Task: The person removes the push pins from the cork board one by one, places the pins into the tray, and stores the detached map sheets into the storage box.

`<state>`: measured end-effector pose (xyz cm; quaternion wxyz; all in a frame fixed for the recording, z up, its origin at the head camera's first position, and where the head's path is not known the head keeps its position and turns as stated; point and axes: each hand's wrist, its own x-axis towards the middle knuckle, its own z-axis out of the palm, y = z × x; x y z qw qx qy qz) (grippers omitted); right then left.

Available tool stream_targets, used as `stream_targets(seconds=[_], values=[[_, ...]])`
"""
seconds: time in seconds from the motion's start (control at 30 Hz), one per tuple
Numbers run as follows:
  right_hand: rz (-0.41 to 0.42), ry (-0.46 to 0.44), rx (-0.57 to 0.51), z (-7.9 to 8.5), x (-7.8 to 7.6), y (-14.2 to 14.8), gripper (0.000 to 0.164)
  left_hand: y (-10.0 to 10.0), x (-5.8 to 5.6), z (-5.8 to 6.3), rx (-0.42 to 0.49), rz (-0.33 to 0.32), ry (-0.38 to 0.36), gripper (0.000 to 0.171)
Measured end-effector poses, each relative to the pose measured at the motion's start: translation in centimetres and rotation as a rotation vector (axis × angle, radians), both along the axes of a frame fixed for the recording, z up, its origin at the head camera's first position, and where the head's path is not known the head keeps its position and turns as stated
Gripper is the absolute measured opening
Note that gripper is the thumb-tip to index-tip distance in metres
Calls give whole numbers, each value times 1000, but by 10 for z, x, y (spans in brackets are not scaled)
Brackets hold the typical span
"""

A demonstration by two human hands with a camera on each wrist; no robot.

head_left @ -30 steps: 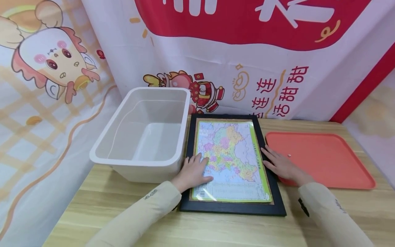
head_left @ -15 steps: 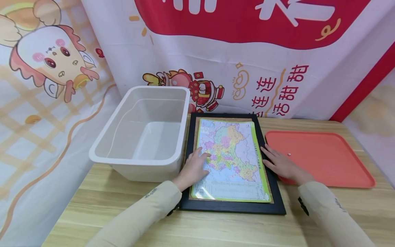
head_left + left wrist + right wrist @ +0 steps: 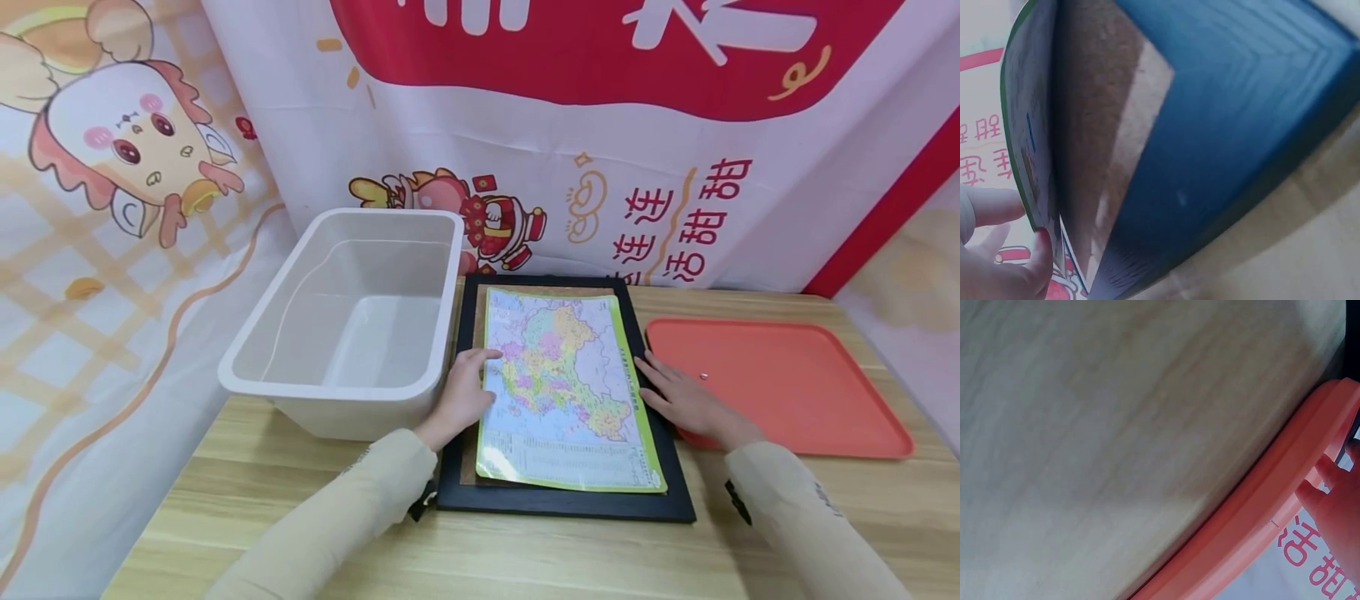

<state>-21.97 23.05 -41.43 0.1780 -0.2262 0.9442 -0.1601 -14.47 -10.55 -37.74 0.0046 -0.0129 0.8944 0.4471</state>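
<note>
A glossy printed map [image 3: 555, 383] with a green border lies over a black picture frame [image 3: 570, 502] with a brown backing. My left hand [image 3: 461, 396] pinches the map's left edge between thumb and fingers. That edge is raised and curved off the brown board [image 3: 1116, 119] in the left wrist view, where fingertips show on the map sheet [image 3: 1032, 144]. On the other side, my right hand [image 3: 686, 402] rests on the frame's right edge with fingers extended. In the right wrist view, the right hand [image 3: 1338, 500] shows only in part, by the tray's rim.
A deep white bin [image 3: 330, 392] stands against the frame's left side. To the right, a flat coral tray [image 3: 787, 383] lies on the wooden table [image 3: 375, 533], a tiny shiny spot on it. A printed cloth [image 3: 420, 125] hangs behind.
My left hand has gone from lying flat on the map to pinching its left edge. The map's left side has lifted and shifted right over the frame. My right hand has stayed put.
</note>
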Motion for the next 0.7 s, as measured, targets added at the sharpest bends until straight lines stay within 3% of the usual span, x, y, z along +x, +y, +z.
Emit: stream_targets(seconds=[0.3, 0.53, 0.7], values=[[-3, 6, -2, -1, 1, -1, 72, 1, 1, 9, 94, 25, -44, 67], [-3, 10, -1, -2, 1, -1, 72, 1, 0, 14, 211, 9, -22, 62], [5, 18, -12, -2, 1, 0, 71, 2, 0, 21, 218, 10, -11, 54]])
